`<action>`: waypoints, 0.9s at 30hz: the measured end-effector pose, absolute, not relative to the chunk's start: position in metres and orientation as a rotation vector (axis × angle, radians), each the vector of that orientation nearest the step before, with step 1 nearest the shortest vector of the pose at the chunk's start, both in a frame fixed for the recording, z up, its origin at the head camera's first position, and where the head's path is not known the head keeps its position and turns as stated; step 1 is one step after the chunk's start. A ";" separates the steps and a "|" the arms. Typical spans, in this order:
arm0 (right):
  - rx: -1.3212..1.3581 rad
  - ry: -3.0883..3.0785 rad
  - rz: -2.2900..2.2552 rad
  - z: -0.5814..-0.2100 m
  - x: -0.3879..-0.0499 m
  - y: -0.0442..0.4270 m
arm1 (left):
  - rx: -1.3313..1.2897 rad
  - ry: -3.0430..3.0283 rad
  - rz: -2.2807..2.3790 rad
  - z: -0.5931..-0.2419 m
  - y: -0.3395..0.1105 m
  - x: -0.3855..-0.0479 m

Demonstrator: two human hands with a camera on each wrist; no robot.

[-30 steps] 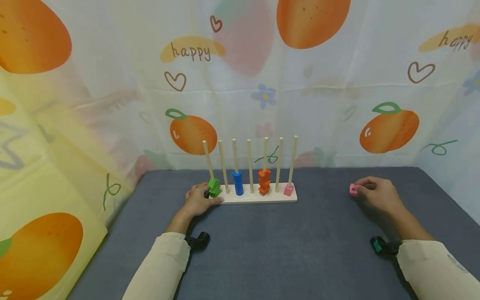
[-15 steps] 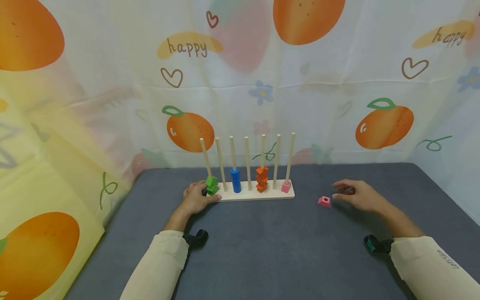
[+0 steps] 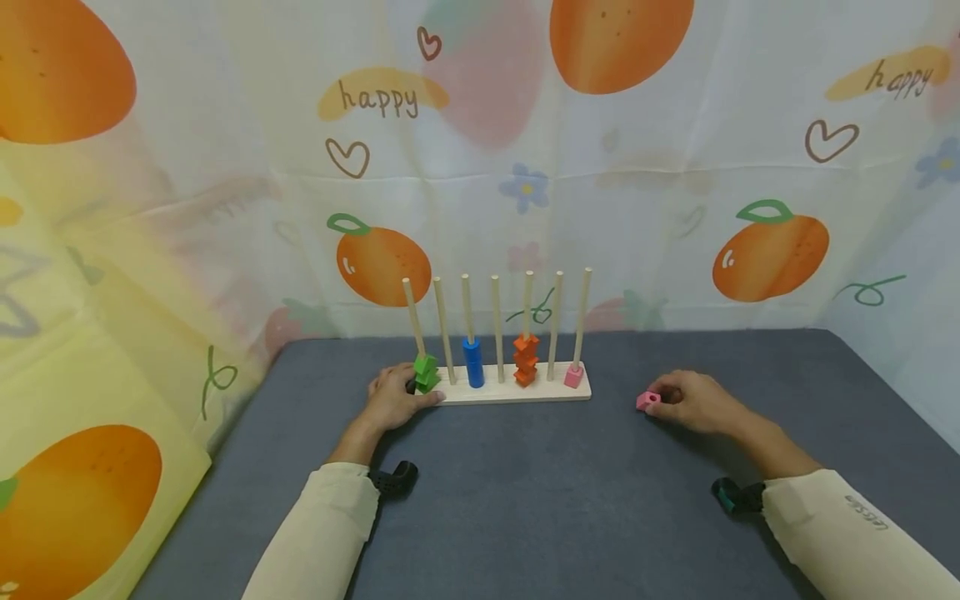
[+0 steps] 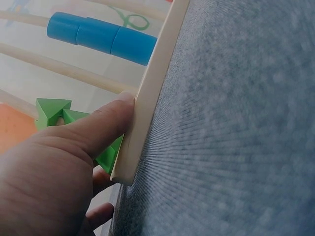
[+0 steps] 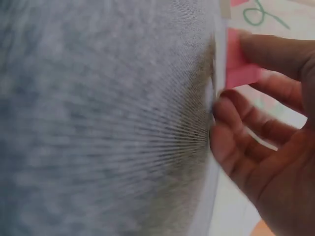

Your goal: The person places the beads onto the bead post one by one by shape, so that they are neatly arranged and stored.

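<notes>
A wooden peg board (image 3: 517, 397) with several upright pegs stands near the back of the table. My left hand (image 3: 393, 400) grips its left end; in the left wrist view the thumb (image 4: 110, 118) presses on the board's edge. Green blocks (image 3: 426, 374) sit on the leftmost peg, beside that hand. Blue cylinders (image 3: 473, 363), orange star-like blocks (image 3: 526, 361) and one pink block (image 3: 573, 377) are on other pegs. To the right of the board, my right hand (image 3: 697, 402) pinches a loose pink block (image 3: 647, 402) with a hole, at the table surface. The right wrist view shows this block (image 5: 238, 64) against the thumb.
The grey table (image 3: 525, 500) reaches back to a cloth backdrop (image 3: 637, 208) printed with oranges and hearts. A yellow cloth panel (image 3: 75, 367) borders the left side. Dark wrist straps (image 3: 396, 480) are at both cuffs.
Farther right, my right hand first held the pink block. Half a second ago the block lay on the table, apart from the spread fingers; now the hand has moved left and pinches it.
</notes>
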State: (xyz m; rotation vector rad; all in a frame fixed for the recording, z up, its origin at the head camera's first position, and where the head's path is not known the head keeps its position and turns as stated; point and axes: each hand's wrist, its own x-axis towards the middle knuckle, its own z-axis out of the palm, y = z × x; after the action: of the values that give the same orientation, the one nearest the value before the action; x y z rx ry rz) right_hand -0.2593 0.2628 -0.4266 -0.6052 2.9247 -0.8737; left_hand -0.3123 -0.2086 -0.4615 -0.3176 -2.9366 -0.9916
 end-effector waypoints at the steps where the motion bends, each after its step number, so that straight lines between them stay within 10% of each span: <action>1: -0.594 2.924 -0.911 -0.425 -0.259 0.263 | -0.322 -2.936 -0.990 -0.462 -0.208 -0.313; 27: -0.625 3.086 -1.599 -0.300 -0.278 0.213 | -0.292 -2.938 -0.991 -0.465 -0.208 -0.316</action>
State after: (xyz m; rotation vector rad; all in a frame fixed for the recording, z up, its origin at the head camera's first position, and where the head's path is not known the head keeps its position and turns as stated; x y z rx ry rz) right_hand -0.2779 0.2126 -0.3002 -0.6248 3.0864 -1.5988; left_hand -0.3163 -0.2083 -0.4651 -0.2920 -2.9379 -0.9908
